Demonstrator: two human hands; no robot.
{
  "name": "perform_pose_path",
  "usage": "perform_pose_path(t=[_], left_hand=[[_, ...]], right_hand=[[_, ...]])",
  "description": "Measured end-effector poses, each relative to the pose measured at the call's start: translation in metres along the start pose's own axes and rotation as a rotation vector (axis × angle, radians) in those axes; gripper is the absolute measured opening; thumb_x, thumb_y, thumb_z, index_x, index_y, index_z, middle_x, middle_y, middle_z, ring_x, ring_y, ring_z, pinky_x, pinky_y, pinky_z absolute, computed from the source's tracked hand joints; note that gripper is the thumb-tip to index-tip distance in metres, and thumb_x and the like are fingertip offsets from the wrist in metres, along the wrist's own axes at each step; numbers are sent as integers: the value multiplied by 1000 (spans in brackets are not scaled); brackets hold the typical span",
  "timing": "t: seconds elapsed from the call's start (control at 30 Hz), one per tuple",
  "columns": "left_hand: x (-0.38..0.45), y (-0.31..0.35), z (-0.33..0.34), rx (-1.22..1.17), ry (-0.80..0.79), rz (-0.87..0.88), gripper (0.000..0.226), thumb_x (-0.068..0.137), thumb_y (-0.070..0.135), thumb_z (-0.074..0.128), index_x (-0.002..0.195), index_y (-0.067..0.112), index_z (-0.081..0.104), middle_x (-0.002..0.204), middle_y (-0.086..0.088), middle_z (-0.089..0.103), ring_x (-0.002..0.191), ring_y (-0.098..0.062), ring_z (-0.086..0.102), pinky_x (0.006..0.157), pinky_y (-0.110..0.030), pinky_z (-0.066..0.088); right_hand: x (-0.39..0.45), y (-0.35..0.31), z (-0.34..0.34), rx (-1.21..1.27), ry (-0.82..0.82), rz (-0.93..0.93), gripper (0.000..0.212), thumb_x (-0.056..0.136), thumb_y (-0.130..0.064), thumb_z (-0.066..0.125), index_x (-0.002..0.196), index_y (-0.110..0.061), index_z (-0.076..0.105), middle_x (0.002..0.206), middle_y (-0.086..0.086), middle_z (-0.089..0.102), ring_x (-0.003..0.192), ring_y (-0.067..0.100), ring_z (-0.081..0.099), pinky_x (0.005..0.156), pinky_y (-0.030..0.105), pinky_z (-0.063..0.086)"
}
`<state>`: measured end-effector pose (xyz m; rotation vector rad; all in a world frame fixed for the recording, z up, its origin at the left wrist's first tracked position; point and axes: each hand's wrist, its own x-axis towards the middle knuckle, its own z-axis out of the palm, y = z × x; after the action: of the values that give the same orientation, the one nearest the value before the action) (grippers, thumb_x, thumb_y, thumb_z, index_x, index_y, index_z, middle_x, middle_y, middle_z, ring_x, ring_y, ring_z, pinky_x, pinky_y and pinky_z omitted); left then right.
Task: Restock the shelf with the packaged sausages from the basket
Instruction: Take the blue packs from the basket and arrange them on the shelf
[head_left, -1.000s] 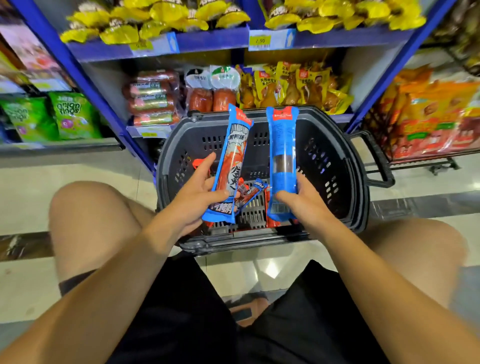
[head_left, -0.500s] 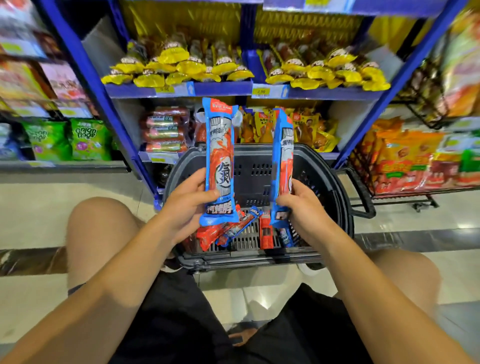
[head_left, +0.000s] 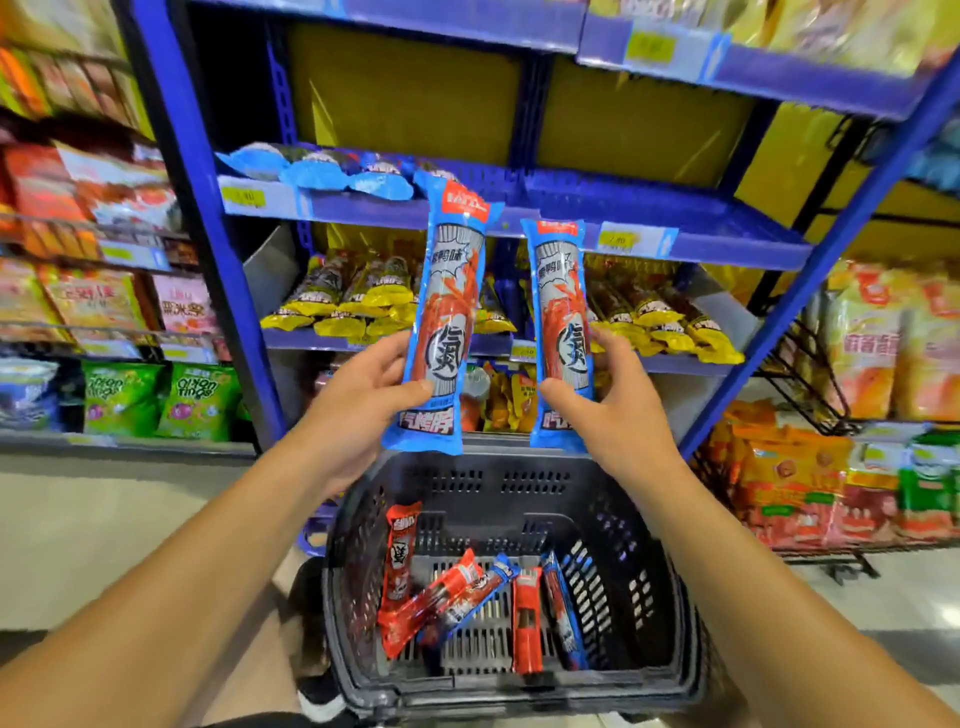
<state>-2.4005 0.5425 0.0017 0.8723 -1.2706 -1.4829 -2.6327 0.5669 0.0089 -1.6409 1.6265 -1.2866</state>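
The left hand (head_left: 358, 400) holds one blue-packaged sausage (head_left: 448, 317) upright, thumb across the front of the pack near its lower end and fingers curled behind it. The right hand (head_left: 605, 400) grips a second blue sausage pack (head_left: 558, 332) the same way, low on the wrapper, thumb in front and fingers wrapped round the right edge. The two packs stand nearly parallel and apart, the left one reaching a little higher, so that its red top overlaps the front edge of a blue shelf (head_left: 675, 218). On that shelf, toward its left end, a short row of blue-wrapped sausages (head_left: 332, 169) lies with ends pointing outward; the right part of the shelf is bare. The shelf below (head_left: 680, 364) carries yellow-ended packets (head_left: 363, 301) in rows on both sides of the held packs. Below the hands a dark plastic basket (head_left: 670, 597) sits on the floor with more sausages on its bottom: a red pack (head_left: 400, 561) leaning against the left wall, two red-and-blue packs (head_left: 452, 597) lying crossed near the middle, a red pack (head_left: 527, 618) beside them, and a blue pack (head_left: 561, 608) near the right wall. Bags of green snacks (head_left: 156, 397) fill the neighbouring rack to the left, orange bags (head_left: 810, 483) the rack to the right.
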Motion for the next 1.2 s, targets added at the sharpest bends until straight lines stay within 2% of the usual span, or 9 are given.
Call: perform_pose_path(t=[0.27, 0.4, 0.53, 0.6, 0.73, 0.87, 1.0, 1.1, 1.2], left_hand=[[38, 59, -24, 64, 100, 125, 37, 94, 0, 52, 125, 21, 58, 118, -1, 70, 104, -18, 67, 82, -33, 55], [53, 73, -34, 63, 159, 131, 34, 94, -1, 51, 122, 17, 59, 111, -1, 72, 98, -17, 68, 81, -34, 52], [66, 79, -43, 42, 191, 119, 35, 94, -2, 51, 125, 13, 57, 116, -6, 71, 103, -22, 67, 87, -41, 53], [71, 79, -46, 48, 200, 116, 35, 94, -2, 52, 126, 12, 57, 115, -7, 71, 103, -23, 67, 86, -40, 53], [80, 79, -51, 54, 192, 105, 35, 94, -1, 52, 125, 15, 58, 113, -5, 72, 103, -22, 68, 80, -35, 55], [85, 77, -55, 44, 209, 97, 38, 93, -2, 52, 128, 13, 56, 115, -7, 71, 105, -26, 67, 87, -43, 54], [85, 74, -56, 48, 210, 87, 38, 94, -1, 53, 129, 13, 56, 115, -7, 71, 106, -26, 67, 89, -43, 53], [83, 73, -54, 65, 199, 84, 37, 94, 1, 53, 129, 14, 56, 115, -6, 71, 106, -25, 67, 87, -41, 53], [84, 74, -51, 79, 192, 88, 36, 95, 2, 52, 129, 14, 57, 115, -5, 71, 105, -24, 68, 83, -36, 53]], right_hand=[[92, -64, 6, -111, 121, -123, 58, 91, -32, 67, 141, -19, 41, 106, -8, 53, 80, -3, 58, 59, 9, 42], [140, -80, 15, -189, 145, -100, 48, 89, -30, 66, 131, -16, 49, 109, 1, 60, 80, 14, 59, 67, 25, 38], [182, -93, 27, -290, 150, -67, 41, 88, -38, 64, 123, -18, 56, 101, 3, 64, 88, 23, 63, 79, 38, 51], [196, -99, 33, -301, 136, -35, 40, 87, -41, 63, 120, -18, 59, 97, -1, 61, 73, 22, 67, 77, 44, 57], [219, -107, 42, -299, 20, 53, 51, 81, -50, 58, 118, -15, 56, 118, 10, 61, 50, 21, 70, 74, 44, 61], [216, -108, 35, -332, -74, 72, 54, 83, -55, 59, 125, -22, 53, 108, 4, 67, 69, 19, 74, 82, 41, 59], [199, -100, 17, -504, -46, -174, 51, 92, -51, 56, 136, -26, 54, 139, 1, 52, 126, 22, 50, 93, 32, 38], [194, -96, 13, -491, -140, -241, 46, 96, -37, 56, 141, -27, 52, 144, 0, 51, 129, 19, 47, 92, 24, 34], [200, -88, 16, -539, -131, -274, 46, 96, -32, 55, 142, -28, 51, 142, 2, 54, 126, 22, 50, 94, 31, 40]])
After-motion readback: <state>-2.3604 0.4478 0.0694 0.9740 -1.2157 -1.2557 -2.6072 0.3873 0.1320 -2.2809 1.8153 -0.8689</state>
